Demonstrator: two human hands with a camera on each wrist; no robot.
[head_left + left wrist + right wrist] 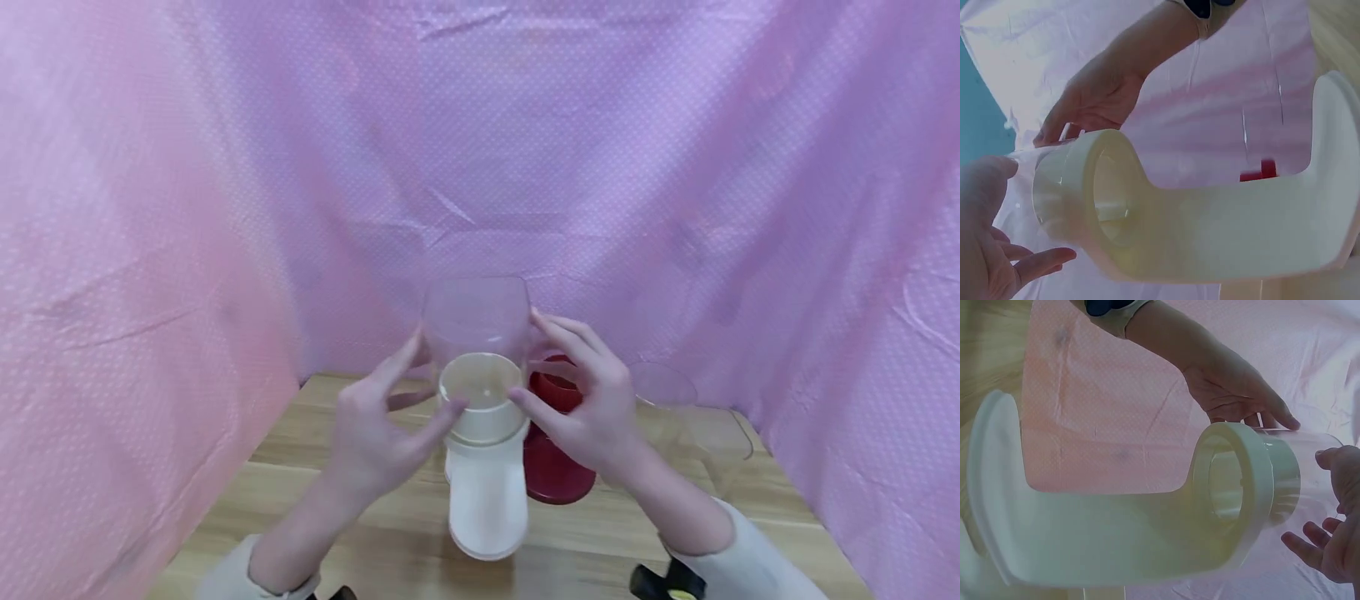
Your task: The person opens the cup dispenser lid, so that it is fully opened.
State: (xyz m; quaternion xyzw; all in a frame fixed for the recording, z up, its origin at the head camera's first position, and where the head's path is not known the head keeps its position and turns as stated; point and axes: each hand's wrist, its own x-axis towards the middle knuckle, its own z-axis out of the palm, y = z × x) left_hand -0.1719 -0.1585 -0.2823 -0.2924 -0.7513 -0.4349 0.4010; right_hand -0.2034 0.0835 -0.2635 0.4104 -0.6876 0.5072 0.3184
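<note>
A white C-shaped plastic stand [487,500] with a ring [1088,187] at its top stands upright in the middle of the head view. A clear plastic container [476,312] sits in that ring and rises above it. My left hand [375,429] holds the container's left side, thumb in front and fingers round the side. On the other side my right hand [592,408] holds it the same way, its thumb close to the ring's rim. Both wrist views show the stand lying sideways in the picture, with the hands on opposite sides of the container.
Just behind the right hand stands a similar red stand [558,475], partly hidden. Clear plastic pieces [663,387] lie at the right back of the wooden table [382,542]. A pink sheet [480,167] hangs round the back and sides.
</note>
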